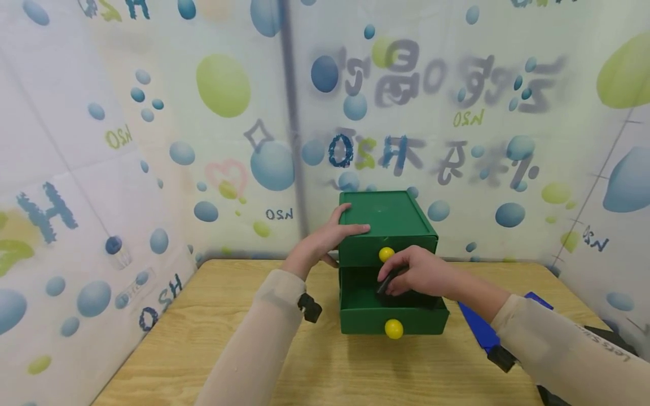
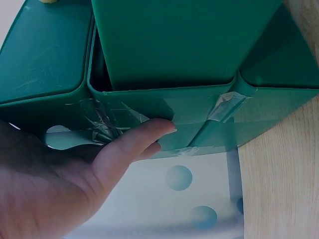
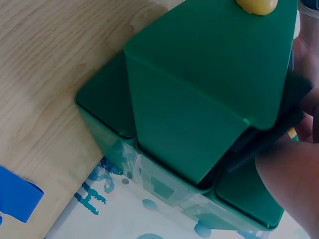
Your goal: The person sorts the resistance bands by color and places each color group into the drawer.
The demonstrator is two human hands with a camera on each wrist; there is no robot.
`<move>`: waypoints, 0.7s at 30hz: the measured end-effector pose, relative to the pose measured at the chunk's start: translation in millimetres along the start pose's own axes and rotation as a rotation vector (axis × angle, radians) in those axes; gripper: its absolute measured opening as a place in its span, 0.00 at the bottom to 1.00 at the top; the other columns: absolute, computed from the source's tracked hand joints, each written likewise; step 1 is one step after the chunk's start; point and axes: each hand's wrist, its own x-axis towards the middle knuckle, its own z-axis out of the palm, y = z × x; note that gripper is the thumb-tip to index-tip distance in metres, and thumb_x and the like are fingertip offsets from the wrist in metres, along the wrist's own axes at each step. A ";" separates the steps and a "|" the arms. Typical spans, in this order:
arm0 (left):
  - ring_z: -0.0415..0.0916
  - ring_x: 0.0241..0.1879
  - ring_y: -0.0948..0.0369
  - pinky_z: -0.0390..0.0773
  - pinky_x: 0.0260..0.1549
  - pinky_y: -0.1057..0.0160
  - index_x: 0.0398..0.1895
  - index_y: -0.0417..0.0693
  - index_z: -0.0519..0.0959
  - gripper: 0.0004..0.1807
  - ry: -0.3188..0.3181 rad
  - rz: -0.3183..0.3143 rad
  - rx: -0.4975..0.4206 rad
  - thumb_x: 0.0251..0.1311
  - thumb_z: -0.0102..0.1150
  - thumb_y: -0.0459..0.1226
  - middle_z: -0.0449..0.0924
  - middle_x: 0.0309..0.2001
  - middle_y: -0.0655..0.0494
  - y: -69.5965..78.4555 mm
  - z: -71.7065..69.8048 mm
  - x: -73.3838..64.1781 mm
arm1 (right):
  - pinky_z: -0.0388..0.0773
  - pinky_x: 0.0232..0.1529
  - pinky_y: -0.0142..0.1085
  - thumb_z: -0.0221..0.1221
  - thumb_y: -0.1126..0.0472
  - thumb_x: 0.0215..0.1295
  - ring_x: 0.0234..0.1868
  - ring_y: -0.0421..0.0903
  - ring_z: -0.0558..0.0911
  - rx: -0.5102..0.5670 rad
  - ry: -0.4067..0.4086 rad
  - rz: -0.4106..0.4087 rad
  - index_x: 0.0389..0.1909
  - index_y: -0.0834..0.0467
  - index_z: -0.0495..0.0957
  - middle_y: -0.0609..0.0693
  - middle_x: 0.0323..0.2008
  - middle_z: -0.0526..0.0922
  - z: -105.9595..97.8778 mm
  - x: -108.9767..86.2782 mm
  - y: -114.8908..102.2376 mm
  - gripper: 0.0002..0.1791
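Note:
A green drawer cabinet (image 1: 383,211) with yellow knobs stands on the table. Its upper drawer (image 1: 360,251) is closed; the green drawer (image 1: 365,322) beneath it is pulled out. My left hand (image 1: 325,237) rests against the cabinet's top left edge and side, its fingers fairly straight; in the left wrist view they lie along the taped side. Over the pulled-out drawer, my right hand (image 1: 424,272) pinches a dark, slim object (image 1: 387,283) between thumb and fingers. That object (image 3: 269,137) reaches into the drawer opening in the right wrist view; its exact kind cannot be made out.
To the right of the cabinet lies a flat blue item (image 1: 477,327), partly behind the right forearm. Black things (image 1: 611,341) sit at the table's right edge. A patterned curtain (image 1: 228,152) hangs behind the wooden table (image 1: 218,316).

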 end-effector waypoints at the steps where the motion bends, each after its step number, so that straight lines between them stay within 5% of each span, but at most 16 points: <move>1: 0.62 0.78 0.35 0.84 0.54 0.31 0.84 0.86 0.42 0.54 0.001 0.000 0.000 0.63 0.67 0.65 0.47 0.87 0.50 0.1 0.2 -0.1 | 0.90 0.49 0.42 0.67 0.71 0.68 0.42 0.46 0.90 -0.022 -0.001 -0.002 0.45 0.61 0.89 0.54 0.43 0.90 1.4 0.4 0.5 0.08; 8: 0.62 0.79 0.36 0.83 0.54 0.31 0.84 0.87 0.41 0.54 -0.001 0.003 -0.004 0.63 0.67 0.64 0.45 0.87 0.51 0.8 1.7 0.1 | 0.85 0.48 0.38 0.68 0.68 0.68 0.43 0.45 0.85 -0.135 -0.022 -0.062 0.45 0.57 0.90 0.49 0.42 0.91 7.5 1.2 6.7 0.08; 21: 0.62 0.78 0.36 0.83 0.54 0.31 0.84 0.85 0.42 0.54 0.002 0.003 -0.008 0.64 0.67 0.64 0.46 0.87 0.50 -0.7 0.4 -0.2 | 0.89 0.53 0.43 0.68 0.66 0.69 0.45 0.44 0.88 -0.112 -0.022 -0.058 0.58 0.60 0.87 0.54 0.51 0.91 15.7 3.6 9.2 0.17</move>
